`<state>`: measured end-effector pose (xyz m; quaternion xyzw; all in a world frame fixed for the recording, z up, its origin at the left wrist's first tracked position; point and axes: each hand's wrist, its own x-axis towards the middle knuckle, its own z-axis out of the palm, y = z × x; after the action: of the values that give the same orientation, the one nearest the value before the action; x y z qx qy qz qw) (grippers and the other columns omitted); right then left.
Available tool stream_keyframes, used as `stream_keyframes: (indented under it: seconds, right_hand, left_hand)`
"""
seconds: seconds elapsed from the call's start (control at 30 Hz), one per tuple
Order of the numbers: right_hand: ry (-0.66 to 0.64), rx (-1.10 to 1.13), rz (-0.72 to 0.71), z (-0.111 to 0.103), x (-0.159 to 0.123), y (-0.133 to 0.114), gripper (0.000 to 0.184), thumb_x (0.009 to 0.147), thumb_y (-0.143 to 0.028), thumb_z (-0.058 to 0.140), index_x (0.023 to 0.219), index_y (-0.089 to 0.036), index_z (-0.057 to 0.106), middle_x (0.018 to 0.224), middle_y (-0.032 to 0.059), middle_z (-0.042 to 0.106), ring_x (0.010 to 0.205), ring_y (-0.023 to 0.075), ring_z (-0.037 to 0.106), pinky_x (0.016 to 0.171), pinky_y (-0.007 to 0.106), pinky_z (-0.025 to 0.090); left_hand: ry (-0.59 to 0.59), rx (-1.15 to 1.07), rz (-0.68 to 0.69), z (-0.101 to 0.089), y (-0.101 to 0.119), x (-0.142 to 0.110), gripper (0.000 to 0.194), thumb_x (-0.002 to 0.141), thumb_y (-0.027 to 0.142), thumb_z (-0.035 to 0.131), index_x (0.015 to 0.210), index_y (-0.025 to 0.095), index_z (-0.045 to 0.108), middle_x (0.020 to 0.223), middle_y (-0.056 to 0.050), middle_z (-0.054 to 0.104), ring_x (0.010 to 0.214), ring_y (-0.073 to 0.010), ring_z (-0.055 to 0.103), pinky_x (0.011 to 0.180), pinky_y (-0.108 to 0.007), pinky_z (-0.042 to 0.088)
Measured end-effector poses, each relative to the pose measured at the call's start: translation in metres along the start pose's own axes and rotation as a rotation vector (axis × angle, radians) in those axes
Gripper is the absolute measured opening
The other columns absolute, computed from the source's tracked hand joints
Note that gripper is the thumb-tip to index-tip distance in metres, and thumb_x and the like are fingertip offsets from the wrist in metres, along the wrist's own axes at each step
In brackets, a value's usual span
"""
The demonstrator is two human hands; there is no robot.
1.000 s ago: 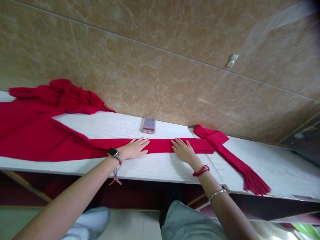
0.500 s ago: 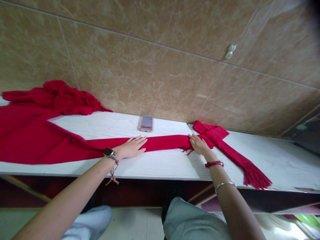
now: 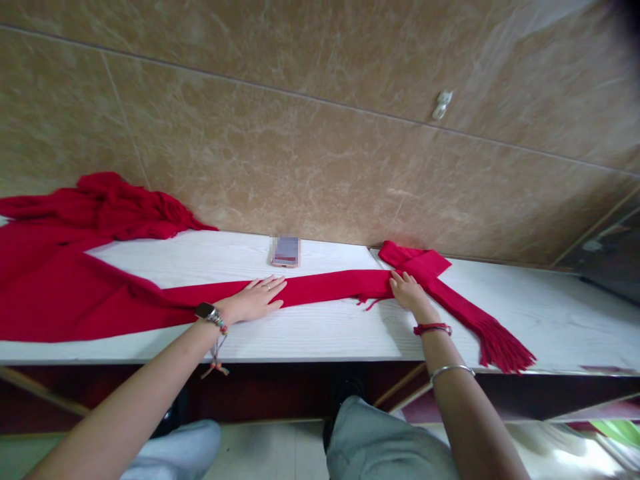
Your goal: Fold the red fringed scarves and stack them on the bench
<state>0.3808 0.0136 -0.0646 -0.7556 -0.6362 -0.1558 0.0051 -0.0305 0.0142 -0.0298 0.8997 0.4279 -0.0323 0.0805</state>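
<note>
One long, flat-folded red cloth strip (image 3: 325,287) lies along the white wood-grain counter (image 3: 320,337). On my feed, the left hand (image 3: 253,301) and right hand (image 3: 407,292) rest on it, palms down, fingers extended, released. A white margin separates it from the front edge (image 3: 290,361); behind, a pink-rimmed phone (image 3: 285,251) sits near the brown marbled wall (image 3: 300,147). Rightward, a red fringed scarf (image 3: 460,308) nears that edge.

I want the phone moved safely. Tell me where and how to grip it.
Probably best pinch the phone by its left and right edges, coming from above and the near side: it lies flat, bare white surface flanks it, and its far end sits close to the wall.
</note>
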Motion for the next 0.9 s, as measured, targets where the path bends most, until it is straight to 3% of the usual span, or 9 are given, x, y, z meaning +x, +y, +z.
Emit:
stream_keyframes:
  seconds: [0.1, 0.2, 0.27, 0.4, 0.53, 0.67, 0.77, 0.9]
  right_hand:
    - [0.040, 0.086, 0.038, -0.020, 0.001, -0.015, 0.050, 0.092, -0.036, 0.020, 0.132, -0.014, 0.041, 0.135, 0.0196, 0.040, 0.123, 0.0332, 0.037, 0.091, 0.052, 0.037]
    - [0.080, 0.189, -0.218, -0.043, -0.004, -0.052, 0.049, 0.093, -0.033, 0.020, 0.132, -0.012, 0.041, 0.140, 0.0179, 0.035, 0.129, 0.0280, 0.029, 0.098, 0.044, 0.034]
    - [0.059, 0.233, -0.404, -0.053, -0.011, -0.080, 0.048, 0.093, -0.032, 0.021, 0.135, -0.013, 0.038, 0.141, 0.0155, 0.034, 0.132, 0.0247, 0.025, 0.101, 0.041, 0.030]
    - [-0.010, 0.218, -0.544, -0.053, -0.026, -0.111, 0.047, 0.094, -0.034, 0.023, 0.136, -0.016, 0.036, 0.143, 0.0120, 0.033, 0.133, 0.0244, 0.021, 0.104, 0.046, 0.024]
    - [-0.067, 0.210, -0.424, -0.039, -0.023, -0.091, 0.047, 0.095, -0.035, 0.021, 0.139, -0.021, 0.030, 0.146, 0.0094, 0.026, 0.134, 0.0255, 0.019, 0.102, 0.049, 0.027]
    - [-0.098, 0.193, -0.279, -0.026, -0.014, -0.053, 0.048, 0.095, -0.034, 0.015, 0.141, -0.020, 0.024, 0.145, 0.0103, 0.028, 0.133, 0.0234, 0.022, 0.101, 0.047, 0.029]
    - [-0.096, 0.118, -0.231, -0.017, -0.011, -0.032, 0.047, 0.095, -0.031, 0.017, 0.140, -0.023, 0.026, 0.145, 0.0100, 0.029, 0.132, 0.0253, 0.024, 0.099, 0.053, 0.029]
    - [-0.048, 0.135, -0.133, -0.017, -0.009, -0.027, 0.046, 0.093, -0.030, 0.023, 0.136, -0.019, 0.036, 0.141, 0.0138, 0.036, 0.129, 0.0298, 0.030, 0.097, 0.057, 0.030]
  left_hand:
    - [0.006, 0.046, -0.055, -0.003, 0.011, 0.003, 0.054, 0.089, 0.035, 0.027, 0.140, 0.019, 0.024, 0.147, -0.006, 0.019, 0.136, -0.0230, 0.011, 0.107, -0.046, 0.009]
    - [0.111, 0.104, -0.052, -0.004, 0.032, 0.013, 0.050, 0.088, 0.030, 0.029, 0.136, 0.017, 0.033, 0.145, -0.009, 0.026, 0.136, -0.0251, 0.011, 0.107, -0.050, 0.007]
    - [0.157, 0.100, -0.013, -0.003, 0.046, 0.023, 0.049, 0.090, 0.032, 0.028, 0.136, 0.015, 0.032, 0.146, -0.010, 0.023, 0.136, -0.0242, 0.011, 0.107, -0.047, 0.010]
    - [0.098, 0.059, 0.002, 0.003, 0.058, 0.039, 0.054, 0.093, 0.039, 0.023, 0.140, 0.013, 0.024, 0.148, -0.010, 0.015, 0.136, -0.0245, 0.009, 0.107, -0.045, 0.012]
    - [0.015, 0.051, -0.012, 0.004, 0.056, 0.046, 0.056, 0.093, 0.041, 0.022, 0.142, 0.014, 0.020, 0.149, -0.008, 0.012, 0.136, -0.0244, 0.008, 0.107, -0.046, 0.011]
    - [0.003, 0.049, -0.012, 0.004, 0.054, 0.047, 0.057, 0.093, 0.041, 0.022, 0.142, 0.014, 0.019, 0.149, -0.007, 0.009, 0.136, -0.0234, 0.006, 0.108, -0.045, 0.010]
    - [0.016, 0.041, 0.001, 0.004, 0.054, 0.046, 0.057, 0.093, 0.042, 0.023, 0.142, 0.014, 0.018, 0.149, -0.008, 0.009, 0.137, -0.0227, 0.005, 0.108, -0.045, 0.009]
    - [-0.002, 0.007, 0.016, 0.000, 0.049, 0.039, 0.061, 0.091, 0.047, 0.027, 0.142, 0.015, 0.019, 0.149, -0.009, 0.009, 0.137, -0.0225, 0.005, 0.108, -0.044, 0.009]
